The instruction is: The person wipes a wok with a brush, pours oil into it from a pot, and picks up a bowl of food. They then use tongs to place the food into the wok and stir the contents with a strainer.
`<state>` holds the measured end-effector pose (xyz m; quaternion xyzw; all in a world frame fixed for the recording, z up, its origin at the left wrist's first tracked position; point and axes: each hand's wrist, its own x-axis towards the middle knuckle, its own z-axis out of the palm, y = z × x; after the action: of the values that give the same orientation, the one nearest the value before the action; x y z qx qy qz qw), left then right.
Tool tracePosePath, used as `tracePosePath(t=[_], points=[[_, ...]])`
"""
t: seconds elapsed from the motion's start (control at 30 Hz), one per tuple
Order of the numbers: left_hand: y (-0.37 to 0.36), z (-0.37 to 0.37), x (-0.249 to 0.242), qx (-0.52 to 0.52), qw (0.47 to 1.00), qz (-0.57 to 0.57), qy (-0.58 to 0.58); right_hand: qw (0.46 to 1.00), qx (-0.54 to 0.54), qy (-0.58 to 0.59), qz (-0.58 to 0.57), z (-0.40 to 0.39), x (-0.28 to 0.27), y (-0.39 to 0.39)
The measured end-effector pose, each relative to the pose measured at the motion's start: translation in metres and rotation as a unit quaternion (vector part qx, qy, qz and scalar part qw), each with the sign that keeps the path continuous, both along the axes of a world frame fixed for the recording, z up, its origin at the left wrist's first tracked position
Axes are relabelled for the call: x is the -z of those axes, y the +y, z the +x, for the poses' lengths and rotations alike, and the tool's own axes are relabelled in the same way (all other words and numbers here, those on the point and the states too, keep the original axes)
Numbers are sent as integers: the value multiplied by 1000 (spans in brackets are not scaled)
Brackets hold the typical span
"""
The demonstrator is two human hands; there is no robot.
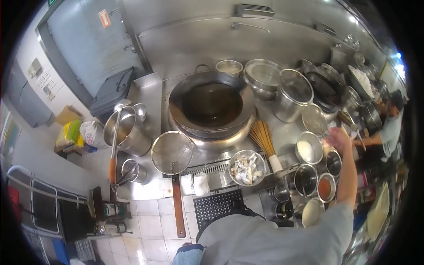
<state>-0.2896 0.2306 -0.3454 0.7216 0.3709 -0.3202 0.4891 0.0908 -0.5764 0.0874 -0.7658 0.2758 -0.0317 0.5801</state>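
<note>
My right hand (339, 139) reaches out at the right, over the row of seasoning bowls, beside a metal bowl of white contents (305, 151) and near the wire strainer (314, 118). Its fingers are blurred, and what they hold, if anything, cannot be made out. My left hand is not visible; a blue cloth (189, 255) lies at the bottom edge. A large wok (176, 106) with dark liquid sits on the stove. In front of it are a bowl of pale, coated pieces (248, 168) and a bamboo brush (263, 139).
A wooden-handled strainer (172, 152) lies left of the bowl. Further left stand a tall pot (137, 137) with a ladle and a small metal container (138, 171). Steel pots (293, 95) line the back right. Another person (388, 128) stands at the far right.
</note>
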Motion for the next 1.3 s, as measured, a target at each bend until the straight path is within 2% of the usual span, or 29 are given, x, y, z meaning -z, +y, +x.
tracePosePath(t=[0.03, 0.07, 0.1, 0.17, 0.33, 0.37, 0.4, 0.5, 0.53, 0.57, 0.6, 0.63, 0.7, 0.77, 0.8, 0.83, 0.87, 0.9, 0.93, 0.97, 1.0, 1.03, 1.07, 1.1, 1.13, 1.2, 1.3], points=[[-4, 7, 2, -78, 996, -45, -4, 995, -98, -23, 27, 12, 31, -25], [-9, 12, -2, -142, 986, -82, 0, 988, -103, -42, 105, 12, 46, -8], [-13, 22, -6, -185, 977, -105, 8, 971, -71, -36, 225, 11, 25, 42], [-24, 47, -26, -146, 987, -69, 16, 966, -53, -92, 236, 36, 53, 55], [2, 78, -47, -209, 947, -239, -51, 942, -45, -175, 283, 42, 20, 133], [11, 80, -48, -227, 933, -273, -66, 938, -49, -189, 285, 43, 15, 144], [18, 68, -51, -279, 894, -335, -100, 935, -63, -179, 300, 48, 16, 150], [23, 55, -42, -337, 899, -269, -81, 933, -100, -148, 313, 72, 22, 175], [35, 60, -34, -372, 864, -339, -21, 938, -104, -143, 298, 86, 21, 189], [30, 53, -29, -300, 926, -225, -47, 943, -111, -138, 283, 100, 17, 204], [27, 44, -22, -182, 978, -87, -44, 949, -137, -122, 256, 120, 8, 221], [25, 38, -15, -80, 996, 24, -38, 949, -185, -110, 232, 142, -4, 241], [22, 20, -4, 147, 974, 155, -78, 938, -281, -93, 181, 192, -34, 288], [19, 8, 7, 383, 879, 242, -152, 939, -318, -123, 49, 261, -50, 339], [15, 4, 10, 423, 872, 240, -55, 932, -333, -142, -16, 295, -54, 366], [9, -8, 10, 398, 878, 250, -87, 896, -338, -237, -160, 324, -54, 393], [3, -19, 9, 371, 883, 261, -118, 833, -331, -332, -295, 353, -53, 424], [-2, -26, 14, 344, 886, 273, -148, 744, -310, -421, -416, 368, -60, 457], [-5, -36, 19, 368, 867, 280, -187, 756, -311, -381, -433, 379, -65, 487], [-19, -42, 19, 111, 962, 200, -151, 765, -311, -339, -449, 381, -72, 517], [-34, -49, 22, -133, 984, 76, -89, 773, -310, -296, -467, 385, -73, 546], [-51, -56, 24, -405, 913, -1, -58, 771, -309, -265, -489, 384, -70, 570], [-58, -65, 21, -457, 889, -20, -33, 768, -304, -233, -513, 383, -62, 587], [-62, -71, 20, -421, 907, -12, -17, 764, -295, -199, -538, 381, -55, 600], [-68, -76, 20, -369, 930, 3, 0, 739, -321, -153, -573, 379, -47, 609], [-72, -75, 19, -299, 954, 23, 22, 744, -337, -111, -566, 376, -38, 622], [-75, -72, 16, -248, 967, 30, 43, 756, -334, -84, -556, 393, -29, 617]])
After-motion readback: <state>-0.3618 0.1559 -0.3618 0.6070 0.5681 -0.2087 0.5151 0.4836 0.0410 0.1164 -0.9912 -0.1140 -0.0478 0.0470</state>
